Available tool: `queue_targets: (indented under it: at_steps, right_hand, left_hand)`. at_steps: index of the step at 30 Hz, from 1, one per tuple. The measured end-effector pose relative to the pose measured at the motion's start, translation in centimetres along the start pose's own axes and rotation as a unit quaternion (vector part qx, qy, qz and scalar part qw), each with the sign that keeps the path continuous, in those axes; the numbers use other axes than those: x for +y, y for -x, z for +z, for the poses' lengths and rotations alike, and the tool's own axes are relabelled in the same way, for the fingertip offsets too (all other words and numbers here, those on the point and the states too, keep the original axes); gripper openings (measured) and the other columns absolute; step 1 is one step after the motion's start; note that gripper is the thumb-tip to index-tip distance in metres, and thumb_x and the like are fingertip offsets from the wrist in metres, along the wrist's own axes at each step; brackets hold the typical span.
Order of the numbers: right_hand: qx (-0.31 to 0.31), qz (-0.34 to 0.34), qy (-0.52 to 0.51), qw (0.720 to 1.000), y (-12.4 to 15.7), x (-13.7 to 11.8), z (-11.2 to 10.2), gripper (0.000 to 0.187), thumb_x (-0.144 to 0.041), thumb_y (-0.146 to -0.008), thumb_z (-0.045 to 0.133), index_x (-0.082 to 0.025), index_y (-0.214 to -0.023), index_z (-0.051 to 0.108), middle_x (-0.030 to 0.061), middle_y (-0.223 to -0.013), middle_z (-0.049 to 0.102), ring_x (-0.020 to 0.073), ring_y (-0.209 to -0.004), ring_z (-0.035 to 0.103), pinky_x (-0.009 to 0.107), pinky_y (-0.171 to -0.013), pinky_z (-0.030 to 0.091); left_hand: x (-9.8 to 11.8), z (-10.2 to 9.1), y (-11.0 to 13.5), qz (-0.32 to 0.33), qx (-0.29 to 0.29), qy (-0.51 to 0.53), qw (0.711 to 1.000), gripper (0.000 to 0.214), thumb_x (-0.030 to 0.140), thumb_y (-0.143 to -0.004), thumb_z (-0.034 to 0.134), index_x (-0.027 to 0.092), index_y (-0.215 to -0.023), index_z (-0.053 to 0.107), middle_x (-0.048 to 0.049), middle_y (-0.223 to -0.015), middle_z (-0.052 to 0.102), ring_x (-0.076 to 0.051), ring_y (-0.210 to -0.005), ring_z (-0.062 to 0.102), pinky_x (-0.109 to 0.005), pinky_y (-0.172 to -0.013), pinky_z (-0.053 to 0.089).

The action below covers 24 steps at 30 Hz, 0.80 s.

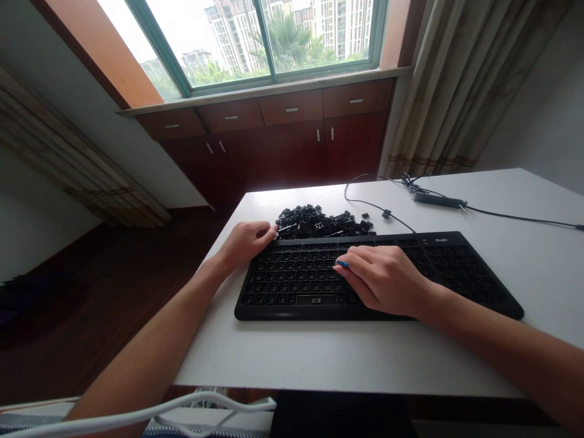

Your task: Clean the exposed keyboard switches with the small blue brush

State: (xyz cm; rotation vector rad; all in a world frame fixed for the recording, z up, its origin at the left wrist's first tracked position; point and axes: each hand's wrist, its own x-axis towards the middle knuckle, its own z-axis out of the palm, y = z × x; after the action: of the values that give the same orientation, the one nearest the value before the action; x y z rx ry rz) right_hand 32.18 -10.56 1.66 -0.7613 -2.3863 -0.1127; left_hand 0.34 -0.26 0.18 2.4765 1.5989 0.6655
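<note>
A black keyboard (301, 309) lies on the white table, its key sockets bare over most of the left part. Over its middle, my right hand (381, 277) is closed in a pinch on a small blue object (342, 264); only a bit of it shows, so its kind is unclear. At the keyboard's back left corner, my left hand (249, 242) rests with curled fingers, thumb tip near the edge of the keycap pile. What its fingers hold, if anything, is hidden. Loose black keycaps (314, 220) are heaped just behind the keyboard.
A black cable (369, 201) runs from the keyboard's back edge to a bundled part (440, 199) at the table's (319, 359) back right. Two stray keycaps (386, 213) lie beside the heap. A white curved bar (137, 415) crosses the lower left. Cabinets (283, 146) stand beneath the window.
</note>
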Motion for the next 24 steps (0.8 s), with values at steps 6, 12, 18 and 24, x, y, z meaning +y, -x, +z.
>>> queue_targets:
  at_steps: [6, 12, 18, 24]
  right_hand:
    - [-0.006, -0.011, -0.009, 1.0, -0.14, -0.13, 0.02, 0.013, -0.022, -0.097, 0.05, -0.015, -0.091, 0.06, 0.0005, -0.074, 0.062, 0.0119, -0.063, 0.053, 0.027, -0.057, 0.038]
    - [0.003, -0.008, -0.01, 1.0, -0.08, -0.09, 0.08, 0.012, -0.022, -0.096, 0.051, -0.014, -0.094, 0.06, 0.0008, -0.077, 0.063, 0.0122, -0.066, 0.054, 0.027, -0.059, 0.038]
    - [-0.008, 0.006, 0.002, 1.0, -0.18, -0.13, 0.08, 0.014, -0.022, -0.097, 0.049, -0.015, -0.09, 0.059, -0.0007, -0.073, 0.059, 0.0117, -0.064, 0.05, 0.028, -0.057, 0.035]
    - [-0.012, 0.01, 0.007, 1.0, -0.15, -0.15, -0.05, 0.016, -0.023, -0.097, 0.049, -0.017, -0.084, 0.056, -0.0012, -0.071, 0.057, 0.011, -0.062, 0.049, 0.027, -0.057, 0.035]
  left_hand:
    - [0.06, -0.05, -0.01, 0.002, -0.004, -0.005, 1.0, 0.045, 0.043, -0.093, 0.048, 0.017, -0.058, 0.038, 0.0041, -0.053, 0.032, -0.009, -0.052, 0.029, -0.026, -0.055, 0.023]
    - [0.06, -0.05, -0.03, 0.0, -0.007, -0.01, 1.0, 0.045, 0.044, -0.093, 0.048, 0.017, -0.058, 0.038, 0.0041, -0.053, 0.032, -0.008, -0.053, 0.029, -0.026, -0.055, 0.024]
    - [0.06, -0.05, -0.04, -0.003, -0.008, -0.011, 1.0, 0.046, 0.044, -0.093, 0.048, 0.017, -0.059, 0.037, 0.0039, -0.053, 0.032, -0.008, -0.053, 0.029, -0.026, -0.055, 0.024]
    - [0.01, -0.05, 0.01, -0.005, -0.007, -0.011, 1.0, 0.046, 0.044, -0.093, 0.048, 0.017, -0.058, 0.036, 0.0038, -0.053, 0.031, -0.008, -0.053, 0.029, -0.026, -0.055, 0.023]
